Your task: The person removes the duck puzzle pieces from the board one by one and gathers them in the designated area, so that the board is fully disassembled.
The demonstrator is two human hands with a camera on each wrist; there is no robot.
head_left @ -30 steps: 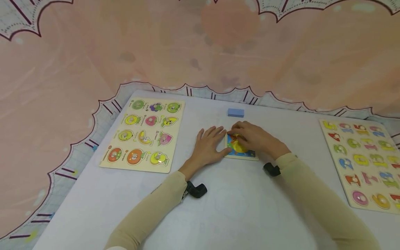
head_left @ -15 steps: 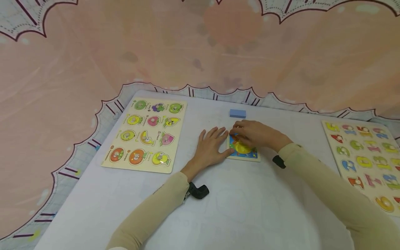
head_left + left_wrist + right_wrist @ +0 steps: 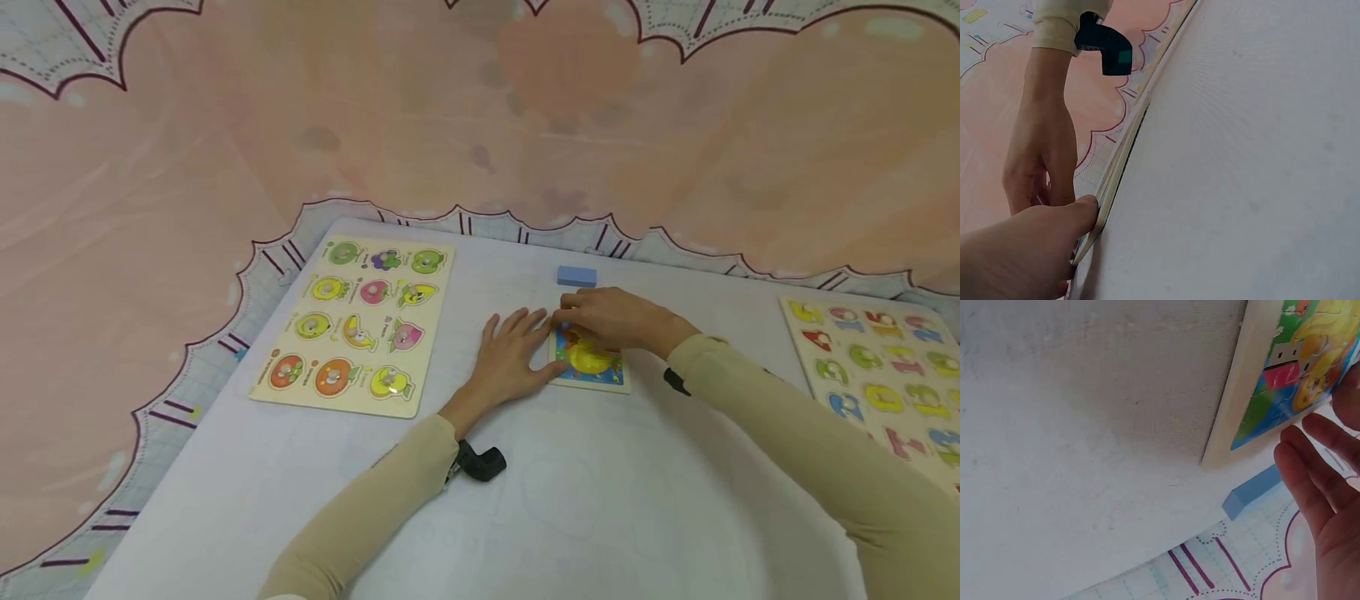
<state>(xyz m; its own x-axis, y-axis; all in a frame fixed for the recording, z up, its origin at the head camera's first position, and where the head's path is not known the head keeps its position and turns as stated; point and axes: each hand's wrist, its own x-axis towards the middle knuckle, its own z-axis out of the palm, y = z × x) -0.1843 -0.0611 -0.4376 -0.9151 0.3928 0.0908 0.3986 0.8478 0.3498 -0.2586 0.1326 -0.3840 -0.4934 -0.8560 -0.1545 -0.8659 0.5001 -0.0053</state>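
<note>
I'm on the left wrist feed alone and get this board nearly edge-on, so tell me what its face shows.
Observer: The head view shows it is a small framed jigsaw bearing what looks like a yellow duck on a mostly blue ground.
Operator: Now report what lies on the table on the outer side of the left hand, away from the jigsaw.
Observer: In the head view, a fruit puzzle board lies flat on the table there, apart from the left hand.
</note>
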